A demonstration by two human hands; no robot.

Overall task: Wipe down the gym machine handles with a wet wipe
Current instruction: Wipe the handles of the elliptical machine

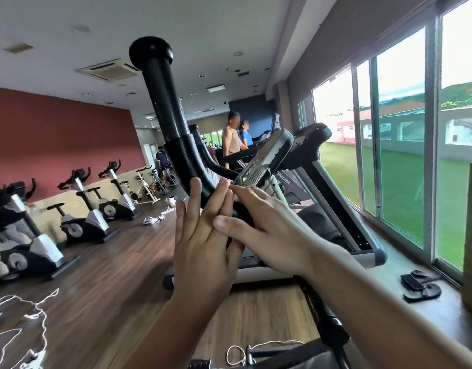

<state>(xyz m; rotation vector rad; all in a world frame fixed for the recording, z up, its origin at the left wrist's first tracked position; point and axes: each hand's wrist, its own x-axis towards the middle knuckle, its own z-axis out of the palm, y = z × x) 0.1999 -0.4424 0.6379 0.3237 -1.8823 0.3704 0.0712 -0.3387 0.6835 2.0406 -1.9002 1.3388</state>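
A black machine handle (pixel 160 102) rises from the centre to a round knob near the ceiling; its lower part has a textured grip. My left hand (pixel 203 235) lies flat against that grip, fingers straight and together. My right hand (pixel 258 225) reaches in from the right, its fingers curled round the handle and its thumb lying over my left fingers. A small white patch, apparently the wet wipe (pixel 212 176), peeks out behind the handle just above the fingertips; the rest of it is hidden. A second black handle (pixel 203 145) stands just behind.
The machine's console (pixel 272 153) tilts just right of my hands. Treadmills (pixel 317 166) run along the windows, with two people standing at the far ones. Exercise bikes (pixel 96 209) line the red wall. White cords (pixel 30 310) lie on the wooden floor; sandals (pixel 421 286) sit by the sill.
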